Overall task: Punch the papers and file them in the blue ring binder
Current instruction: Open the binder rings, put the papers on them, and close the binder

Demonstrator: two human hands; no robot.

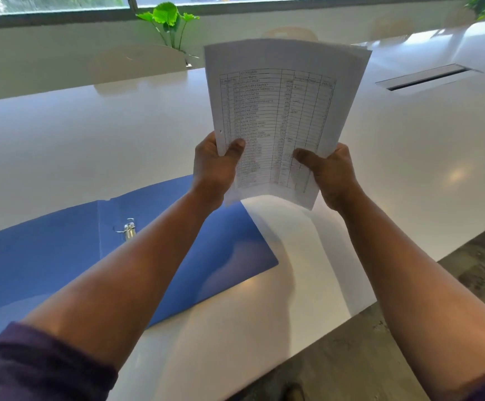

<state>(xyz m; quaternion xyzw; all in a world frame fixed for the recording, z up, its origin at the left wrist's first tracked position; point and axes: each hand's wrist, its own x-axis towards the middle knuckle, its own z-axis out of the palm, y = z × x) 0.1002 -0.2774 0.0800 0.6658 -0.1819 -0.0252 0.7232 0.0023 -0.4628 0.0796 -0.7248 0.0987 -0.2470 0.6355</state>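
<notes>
Both hands, left hand (213,166) and right hand (332,176), gripping the papers (279,111) by the lower edges, raised upright above the open blue ring binder (47,256) on the white surface (119,134).

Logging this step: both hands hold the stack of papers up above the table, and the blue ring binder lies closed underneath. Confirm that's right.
Not quite: the head view shows the blue ring binder lying open, rings exposed. Both the left hand and right hand do hold the papers above the table.
</notes>
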